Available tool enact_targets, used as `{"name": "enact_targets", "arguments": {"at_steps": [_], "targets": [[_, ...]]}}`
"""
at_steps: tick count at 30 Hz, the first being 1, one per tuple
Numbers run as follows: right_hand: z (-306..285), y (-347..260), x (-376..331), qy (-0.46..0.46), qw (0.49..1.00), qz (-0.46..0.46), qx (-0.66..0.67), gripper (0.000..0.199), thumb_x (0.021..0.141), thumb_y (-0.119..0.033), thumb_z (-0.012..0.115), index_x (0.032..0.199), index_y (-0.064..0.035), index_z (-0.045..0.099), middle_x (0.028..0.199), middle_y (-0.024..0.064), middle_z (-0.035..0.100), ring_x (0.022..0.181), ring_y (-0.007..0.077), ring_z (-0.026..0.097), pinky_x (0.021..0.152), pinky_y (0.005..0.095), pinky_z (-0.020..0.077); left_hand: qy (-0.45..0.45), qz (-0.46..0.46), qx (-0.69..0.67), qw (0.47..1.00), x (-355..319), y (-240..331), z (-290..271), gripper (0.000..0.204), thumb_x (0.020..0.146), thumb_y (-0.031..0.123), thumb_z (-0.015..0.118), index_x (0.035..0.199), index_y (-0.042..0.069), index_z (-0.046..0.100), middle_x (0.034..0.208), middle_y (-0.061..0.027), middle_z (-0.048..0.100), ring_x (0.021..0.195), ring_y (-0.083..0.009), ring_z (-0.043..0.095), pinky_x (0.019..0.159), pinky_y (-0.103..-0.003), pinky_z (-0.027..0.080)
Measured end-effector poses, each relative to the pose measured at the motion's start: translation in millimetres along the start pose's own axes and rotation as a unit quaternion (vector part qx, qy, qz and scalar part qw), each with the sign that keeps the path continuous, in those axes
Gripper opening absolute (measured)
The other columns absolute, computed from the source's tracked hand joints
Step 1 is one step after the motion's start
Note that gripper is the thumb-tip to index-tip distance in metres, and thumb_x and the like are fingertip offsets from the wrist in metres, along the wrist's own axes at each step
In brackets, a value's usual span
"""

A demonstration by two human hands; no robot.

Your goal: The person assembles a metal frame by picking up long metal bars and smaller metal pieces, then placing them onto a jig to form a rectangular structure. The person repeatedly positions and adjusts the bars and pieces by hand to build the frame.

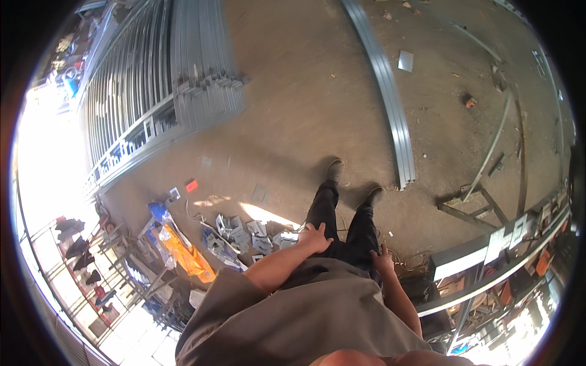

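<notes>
My left hand [314, 238] rests at the front of my left thigh, over the dark trousers [323, 207]. Its fingers are loosely bent and a little apart, and I see nothing in them. Beside my right thigh hangs my right hand [383, 261], with two fingers showing apart and no held thing visible; its far side is hidden. Past my dark shoes [334, 169], a bundle of long silver metal channels [390, 104] lies on the brown floor [293, 79]. Several grey metal brackets [244, 235] are heaped to the left of my left hand.
A large stack of metal profiles [207, 91] fills the far left. An orange bag [186, 256] and a blue bag [160, 212] lie near left. At right stand a dark metal frame [473, 207] and a cluttered bench [470, 259]. A long thin bar [493, 146] lies beyond.
</notes>
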State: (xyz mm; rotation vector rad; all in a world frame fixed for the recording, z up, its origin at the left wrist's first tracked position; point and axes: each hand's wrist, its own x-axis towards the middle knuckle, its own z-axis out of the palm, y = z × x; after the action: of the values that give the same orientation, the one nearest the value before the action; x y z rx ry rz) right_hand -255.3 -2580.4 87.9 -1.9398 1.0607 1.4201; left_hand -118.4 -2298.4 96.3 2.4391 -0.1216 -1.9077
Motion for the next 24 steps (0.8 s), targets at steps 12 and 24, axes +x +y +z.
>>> {"name": "enact_targets", "arguments": {"at_steps": [12, 24], "targets": [[41.5, -0.1, 118.3, 0.03, 0.989, 0.092, -0.114, 0.105, 0.089, -0.065, 0.067, 0.168, -0.0178, 0.015, 0.154, 0.0297, 0.046, 0.132, 0.0498, 0.057, 0.109, 0.0544, 0.0494, 0.101, -0.133, -0.17, 0.971, 119.7, 26.4, 80.6, 0.105, 0.092, 0.059, 0.068, 0.168, 0.011, 0.014, 0.142, -0.0326, 0.048, 0.121, -0.0531, 0.059, 0.101, -0.059, 0.051], [42.5, 2.2, 168.3, 0.115, 0.985, 0.111, -0.07, 0.078, 0.089, -0.054, 0.064, 0.155, -0.0154, 0.05, 0.143, 0.0226, 0.059, 0.127, 0.0416, 0.063, 0.105, 0.0528, 0.0515, 0.223, -0.108, -0.179, 0.952, 160.6, 18.6, 78.8, 0.064, 0.088, 0.04, 0.068, 0.139, 0.004, 0.055, 0.141, -0.0231, 0.056, 0.128, -0.044, 0.056, 0.103, -0.055, 0.051]]}}
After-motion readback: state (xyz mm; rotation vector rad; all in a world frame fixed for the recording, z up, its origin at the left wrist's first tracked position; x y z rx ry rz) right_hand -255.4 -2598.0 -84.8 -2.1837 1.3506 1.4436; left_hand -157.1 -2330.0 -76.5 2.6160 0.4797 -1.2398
